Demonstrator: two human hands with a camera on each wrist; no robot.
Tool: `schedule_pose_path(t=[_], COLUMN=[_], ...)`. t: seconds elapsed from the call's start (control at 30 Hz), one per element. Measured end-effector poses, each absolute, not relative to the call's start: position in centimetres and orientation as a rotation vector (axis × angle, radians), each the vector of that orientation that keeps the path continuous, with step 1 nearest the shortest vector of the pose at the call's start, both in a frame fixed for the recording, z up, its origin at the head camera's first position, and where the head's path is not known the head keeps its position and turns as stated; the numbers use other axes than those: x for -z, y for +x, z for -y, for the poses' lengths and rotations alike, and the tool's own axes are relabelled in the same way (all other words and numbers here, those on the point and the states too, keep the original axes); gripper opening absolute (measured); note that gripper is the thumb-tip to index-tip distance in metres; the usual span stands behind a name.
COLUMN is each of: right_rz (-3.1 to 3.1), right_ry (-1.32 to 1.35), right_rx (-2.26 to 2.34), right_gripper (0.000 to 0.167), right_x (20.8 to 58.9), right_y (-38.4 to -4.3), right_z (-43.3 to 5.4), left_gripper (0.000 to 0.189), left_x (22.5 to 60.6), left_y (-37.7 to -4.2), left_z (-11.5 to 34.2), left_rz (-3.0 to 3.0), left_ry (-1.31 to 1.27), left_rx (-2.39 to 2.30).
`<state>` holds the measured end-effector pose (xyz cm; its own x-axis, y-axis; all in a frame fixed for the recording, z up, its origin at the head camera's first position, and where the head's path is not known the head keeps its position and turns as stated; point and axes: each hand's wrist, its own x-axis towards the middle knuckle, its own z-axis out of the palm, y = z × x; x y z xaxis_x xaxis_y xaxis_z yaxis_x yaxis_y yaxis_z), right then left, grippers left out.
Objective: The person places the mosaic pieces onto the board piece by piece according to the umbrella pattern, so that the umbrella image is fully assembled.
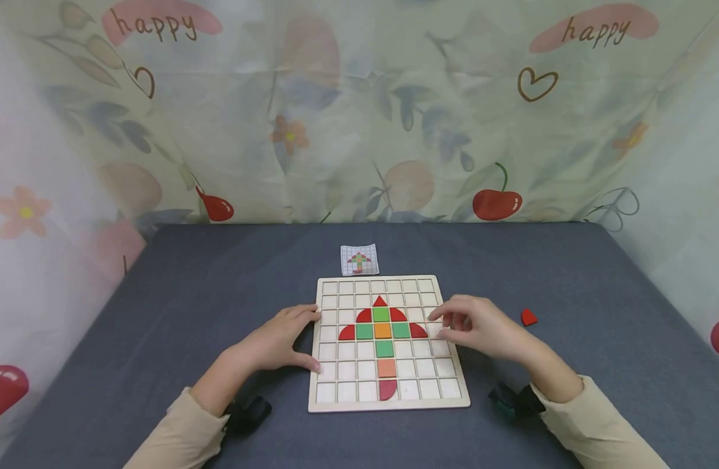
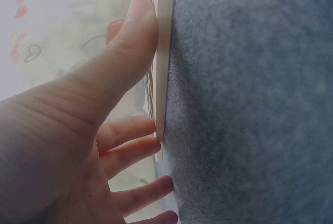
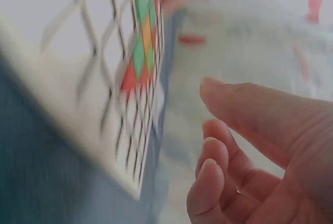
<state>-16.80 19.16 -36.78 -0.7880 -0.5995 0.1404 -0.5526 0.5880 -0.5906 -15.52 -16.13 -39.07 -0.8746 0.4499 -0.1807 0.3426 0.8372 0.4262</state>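
A pale wooden grid board (image 1: 338, 391) lies on the dark cloth. Coloured pieces sit in its cells: a red triangle (image 1: 380, 301) at the top, an orange square (image 1: 382, 331) ringed by green squares, and several red quarter-round pieces at the sides. Below are a salmon square (image 1: 386, 369) and a darker red quarter-round piece (image 1: 387, 390). My left hand (image 1: 277, 342) rests against the board's left edge, thumb and fingers spread, as the left wrist view also shows. Over the right-hand cells hovers my right hand (image 1: 477, 326), fingers loosely bent, nothing visible between thumb and fingertips (image 3: 210, 169).
A small pattern card (image 1: 359, 260) with a similar coloured figure lies just behind the board. To the right of my right hand, a loose red quarter-round piece (image 1: 529, 317) lies on the tablecloth (image 1: 219, 273). A printed curtain (image 1: 359, 117) hangs behind the table.
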Motion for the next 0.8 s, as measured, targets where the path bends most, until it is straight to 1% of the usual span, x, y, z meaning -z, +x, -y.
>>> schedule_pose_path(t=[0.2,0.43,0.63,0.8], right_rz=[-2.873,-2.870,-2.809,-2.807], right_ry=[-0.712,-0.400,-0.279,-0.296], right_rx=[0.904,0.847,0.781,0.756], right_gripper=[0.027,0.039,0.048,0.048], right_x=[36.5,37.1,38.3,38.5], right_y=[-18.7,-19.7,-19.8,-19.8], right_z=[-24.6,-29.9,-31.9,-32.1], left_gripper=[0.091,0.091,0.092,0.092], left_x=[39.0,38.9,38.9,38.8], left_y=[-15.6,-15.5,-15.5,-15.5], left_z=[16.1,16.1,16.2,16.2], left_rz=[-2.741,-2.740,-2.744,-2.736], left_ry=[0.601,0.601,0.602,0.595], left_rx=[-0.562,-0.560,-0.550,-0.563])
